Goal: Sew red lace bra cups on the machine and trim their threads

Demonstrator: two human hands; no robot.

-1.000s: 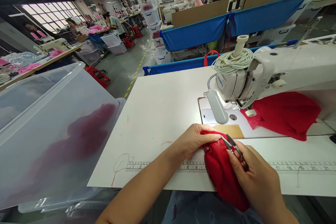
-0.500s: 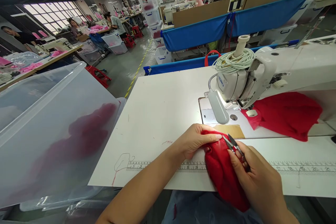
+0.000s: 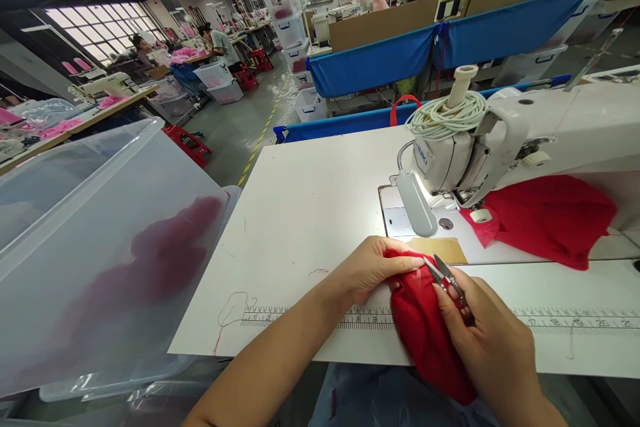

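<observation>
A piece of red fabric (image 3: 425, 320) hangs over the front edge of the white table, its upper edge pinched by my left hand (image 3: 373, 267) between thumb and fingers. My right hand (image 3: 490, 333) is closed around small thread snips (image 3: 450, 283), whose blades are parted and point up and left. The blade tips are at the fabric's top edge, close beside my left thumb. Just beyond my hands is a white sewing machine (image 3: 450, 153), with another red fabric piece (image 3: 550, 220) lying under its arm.
A translucent plastic bin (image 3: 115, 240) with reddish cloth inside stands at the table's left. Loose threads and a printed ruler (image 3: 367, 317) are on the white table (image 3: 300, 213). Behind it hang blue cloth troughs (image 3: 373, 67). Other people work at machines farther back.
My hands, the snips and the fabric hold almost the same position. The person at the far left edge is out of sight now.
</observation>
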